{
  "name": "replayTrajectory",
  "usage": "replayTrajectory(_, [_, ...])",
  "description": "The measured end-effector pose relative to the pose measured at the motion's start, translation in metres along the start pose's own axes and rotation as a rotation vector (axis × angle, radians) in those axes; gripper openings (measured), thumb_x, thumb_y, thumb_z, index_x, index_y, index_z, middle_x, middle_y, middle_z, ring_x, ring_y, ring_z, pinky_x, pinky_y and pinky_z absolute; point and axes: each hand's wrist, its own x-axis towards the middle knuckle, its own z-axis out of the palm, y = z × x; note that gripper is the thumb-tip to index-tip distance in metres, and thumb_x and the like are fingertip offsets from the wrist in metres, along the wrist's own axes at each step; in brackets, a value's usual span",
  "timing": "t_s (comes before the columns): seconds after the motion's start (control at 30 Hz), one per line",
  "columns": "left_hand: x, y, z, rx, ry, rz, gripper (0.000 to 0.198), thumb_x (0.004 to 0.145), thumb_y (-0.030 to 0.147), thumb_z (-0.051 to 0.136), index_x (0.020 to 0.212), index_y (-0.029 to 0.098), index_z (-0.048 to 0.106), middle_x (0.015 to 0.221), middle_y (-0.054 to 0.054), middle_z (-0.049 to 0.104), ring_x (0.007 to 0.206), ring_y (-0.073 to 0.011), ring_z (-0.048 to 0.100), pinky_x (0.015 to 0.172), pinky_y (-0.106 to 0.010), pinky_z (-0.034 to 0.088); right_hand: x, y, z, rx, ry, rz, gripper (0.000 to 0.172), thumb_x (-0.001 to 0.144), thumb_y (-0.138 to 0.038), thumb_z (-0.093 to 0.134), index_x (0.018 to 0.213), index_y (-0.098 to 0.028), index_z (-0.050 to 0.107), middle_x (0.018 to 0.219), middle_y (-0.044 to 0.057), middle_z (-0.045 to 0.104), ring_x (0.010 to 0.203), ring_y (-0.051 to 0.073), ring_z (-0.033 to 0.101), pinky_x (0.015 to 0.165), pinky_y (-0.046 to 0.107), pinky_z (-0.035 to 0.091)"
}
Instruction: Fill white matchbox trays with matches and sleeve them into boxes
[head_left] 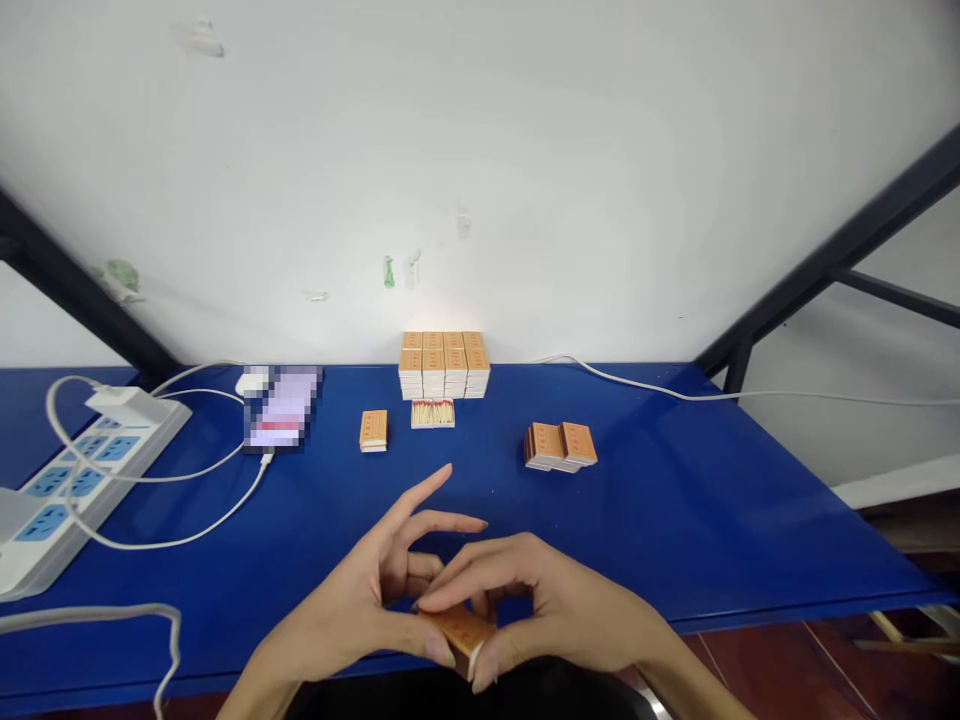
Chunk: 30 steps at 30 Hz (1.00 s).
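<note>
A small orange matchbox (pixel 463 632) is held between both hands at the table's front edge. My left hand (pixel 382 580) grips its left side with the thumb, while the index and middle fingers stretch away from it. Thumb and fingers of my right hand (pixel 532 605) close on the box's right end and top. Farther back, an open tray of red-tipped matches (pixel 433 414) lies in front of a stacked block of matchboxes (pixel 444 365). A short stack (pixel 373 430) stands to the left, and a leaning group of matchboxes (pixel 559 446) is to the right.
On the left of the blue table (pixel 637 530) are a white power strip (pixel 82 480) with looping cables and a blurred phone (pixel 283 408). A white cable (pixel 637 382) runs along the back right. Dark metal frame bars (pixel 795 265) slant at both sides before the wall.
</note>
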Motion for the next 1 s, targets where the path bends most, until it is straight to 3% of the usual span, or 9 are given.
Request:
replayTrajectory(0.1, [0.002, -0.003, 0.0, -0.016, -0.01, 0.014, 0.118, 0.08, 0.016, 0.101, 0.171, 0.053, 0.034, 0.166, -0.011, 0.052, 0.119, -0.0325, 0.076, 0.095, -0.047, 0.063, 0.0, -0.005, -0.003, -0.099, 0.007, -0.021, 0.058, 0.075, -0.048, 0.101, 0.13, -0.039, 0.085, 0.124, 0.004, 0.081, 0.113, 0.025, 0.074, 0.091, 0.034, 0.06])
replayTrajectory(0.2, [0.005, -0.002, 0.004, 0.068, 0.099, 0.069, 0.096, 0.091, 0.027, 0.093, 0.169, 0.048, 0.04, 0.164, -0.011, 0.055, 0.116, -0.0292, 0.077, 0.094, -0.045, 0.063, -0.009, -0.014, -0.013, -0.264, 0.127, -0.039, 0.065, 0.073, -0.051, 0.102, 0.134, -0.042, 0.082, 0.126, 0.003, 0.079, 0.112, 0.024, 0.075, 0.094, 0.036, 0.062])
replayTrajectory(0.33, [0.006, 0.008, 0.004, 0.479, 0.441, 0.196, 0.06, 0.108, 0.047, 0.07, 0.163, 0.039, 0.049, 0.146, -0.011, 0.07, 0.1, -0.0242, 0.08, 0.085, -0.041, 0.067, -0.036, -0.025, -0.051, -0.757, 0.578, -0.091, 0.056, 0.088, -0.058, 0.09, 0.14, -0.041, 0.079, 0.138, 0.006, 0.077, 0.13, 0.031, 0.069, 0.112, 0.05, 0.057])
replayTrajectory(0.43, [0.007, 0.018, -0.008, 0.772, 0.68, 0.267, 0.052, 0.105, 0.054, 0.07, 0.152, 0.034, 0.058, 0.132, -0.007, 0.077, 0.097, -0.024, 0.079, 0.082, -0.04, 0.067, -0.056, -0.025, -0.089, -1.012, 0.818, -0.114, 0.053, 0.095, -0.062, 0.081, 0.143, -0.04, 0.077, 0.135, 0.008, 0.077, 0.13, 0.035, 0.066, 0.101, 0.054, 0.062])
replayTrajectory(0.53, [0.012, 0.029, -0.026, 0.951, 0.914, 0.273, 0.045, 0.103, 0.055, 0.069, 0.141, 0.031, 0.065, 0.127, -0.007, 0.078, 0.097, -0.0265, 0.076, 0.071, -0.037, 0.061, -0.067, -0.019, -0.117, -1.049, 0.839, -0.003, 0.053, 0.097, -0.067, 0.075, 0.144, -0.041, 0.076, 0.139, 0.01, 0.075, 0.127, 0.036, 0.067, 0.067, 0.039, 0.063])
replayTrajectory(0.6, [0.018, 0.035, -0.037, 1.071, 1.047, 0.261, 0.043, 0.102, 0.054, 0.068, 0.136, 0.026, 0.069, 0.123, -0.01, 0.078, 0.097, -0.0296, 0.075, 0.073, -0.041, 0.061, -0.069, -0.014, -0.126, -1.045, 0.827, 0.029, 0.054, 0.097, -0.067, 0.075, 0.144, -0.041, 0.075, 0.141, 0.009, 0.074, 0.127, 0.036, 0.067, 0.061, 0.035, 0.059])
replayTrajectory(0.77, [0.037, 0.038, -0.054, 1.342, 1.194, 0.2, 0.049, 0.101, 0.05, 0.066, 0.136, 0.017, 0.071, 0.128, -0.019, 0.072, 0.116, -0.0401, 0.071, 0.101, -0.059, 0.058, -0.064, -0.004, -0.128, -1.05, 0.819, 0.04, 0.051, 0.099, -0.067, 0.073, 0.144, -0.042, 0.075, 0.142, 0.007, 0.074, 0.13, 0.034, 0.067, 0.071, 0.038, 0.062])
replayTrajectory(0.9, [0.051, 0.034, -0.057, 1.476, 1.195, 0.136, 0.053, 0.102, 0.051, 0.067, 0.139, 0.012, 0.068, 0.128, -0.022, 0.072, 0.12, -0.0436, 0.07, 0.101, -0.06, 0.059, -0.065, -0.003, -0.128, -1.081, 0.804, 0.045, 0.054, 0.099, -0.068, 0.072, 0.149, -0.045, 0.07, 0.146, 0.005, 0.072, 0.135, 0.035, 0.064, 0.092, 0.05, 0.063])
replayTrajectory(1.0, [0.061, 0.031, -0.056, 1.556, 1.203, 0.1, 0.056, 0.102, 0.051, 0.069, 0.14, 0.009, 0.066, 0.128, -0.025, 0.071, 0.124, -0.0454, 0.068, 0.099, -0.059, 0.059, -0.062, -0.008, -0.119, -1.142, 0.851, -0.066, 0.052, 0.1, -0.064, 0.074, 0.147, -0.042, 0.071, 0.149, 0.005, 0.07, 0.138, 0.036, 0.062, 0.113, 0.062, 0.054])
